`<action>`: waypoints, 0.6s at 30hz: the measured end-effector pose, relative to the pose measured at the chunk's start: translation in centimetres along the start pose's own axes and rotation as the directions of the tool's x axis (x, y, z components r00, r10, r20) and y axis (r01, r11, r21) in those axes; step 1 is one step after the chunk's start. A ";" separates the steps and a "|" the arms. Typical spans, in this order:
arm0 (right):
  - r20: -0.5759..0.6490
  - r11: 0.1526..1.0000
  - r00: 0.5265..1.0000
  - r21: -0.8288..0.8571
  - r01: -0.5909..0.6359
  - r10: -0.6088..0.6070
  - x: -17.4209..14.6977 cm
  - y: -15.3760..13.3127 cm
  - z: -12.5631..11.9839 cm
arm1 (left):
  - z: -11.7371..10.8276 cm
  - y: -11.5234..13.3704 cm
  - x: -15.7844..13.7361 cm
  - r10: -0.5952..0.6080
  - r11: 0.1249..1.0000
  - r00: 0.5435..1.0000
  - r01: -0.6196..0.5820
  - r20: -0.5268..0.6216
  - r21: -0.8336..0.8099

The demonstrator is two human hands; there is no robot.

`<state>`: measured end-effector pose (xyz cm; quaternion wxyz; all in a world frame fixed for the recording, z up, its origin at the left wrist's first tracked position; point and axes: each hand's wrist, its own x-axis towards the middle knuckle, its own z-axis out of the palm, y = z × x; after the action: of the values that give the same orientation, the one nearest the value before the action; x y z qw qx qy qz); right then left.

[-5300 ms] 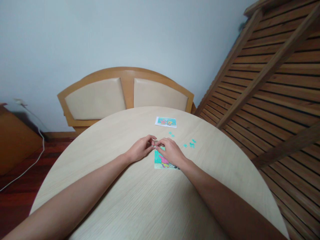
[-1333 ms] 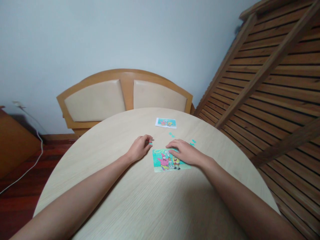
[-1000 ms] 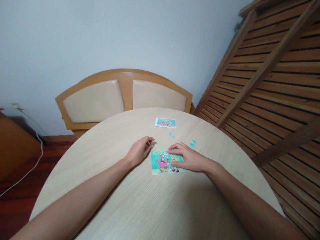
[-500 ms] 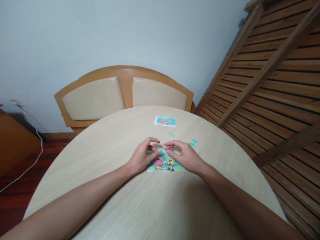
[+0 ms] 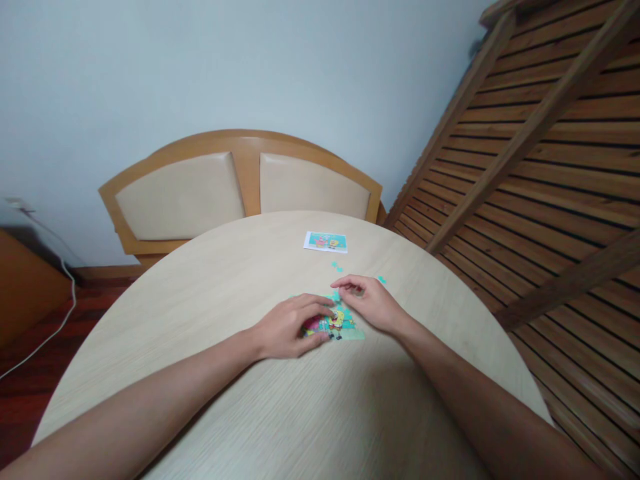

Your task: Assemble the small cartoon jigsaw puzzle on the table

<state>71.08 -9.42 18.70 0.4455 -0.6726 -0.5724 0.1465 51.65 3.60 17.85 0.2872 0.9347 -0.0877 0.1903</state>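
Note:
A jigsaw puzzle (image 5: pixel 336 321) with a yellow and a pink cartoon figure on teal lies flat on the table. My left hand (image 5: pixel 293 327) rests over its left part, palm down, fingers apart, hiding much of the pink figure. At the puzzle's upper edge is my right hand (image 5: pixel 373 303), thumb and forefinger brought together at a small teal puzzle piece (image 5: pixel 337 295). The fingertips cover part of that piece. Loose teal puzzle pieces (image 5: pixel 337 267) lie beyond the hands, and another teal piece (image 5: pixel 382 279) shows just past my right hand.
A printed picture card (image 5: pixel 326 242) with the same cartoon scene lies farther back on the round wooden table (image 5: pixel 225 280). Behind the table stands a padded wooden headboard (image 5: pixel 250 177) against the wall. Wooden slats (image 5: pixel 525 147) lean at the right.
My left hand has come down and flattened over the puzzle's left part. My right hand has drawn back a little to the puzzle's upper right, its fingers at a teal piece. The view has shifted slightly.

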 end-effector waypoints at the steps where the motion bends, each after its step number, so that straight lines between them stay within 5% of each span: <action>1: 0.004 1.000 1.000 -0.005 -0.008 0.008 0.1 0.2 -0.1 | 0.0 0.1 0.0 0.033 0.999 0.998 -0.035 0.058 0.035; 18: 0.065 0.996 0.996 -0.055 -0.063 0.067 -0.2 1.0 0.2 | -0.2 0.5 -0.1 0.046 0.974 0.979 -0.088 0.199 0.210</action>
<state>71.50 -9.46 17.73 0.4031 -0.6972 -0.5685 0.1681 51.36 3.33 18.22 0.1666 0.9710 -0.1255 0.1172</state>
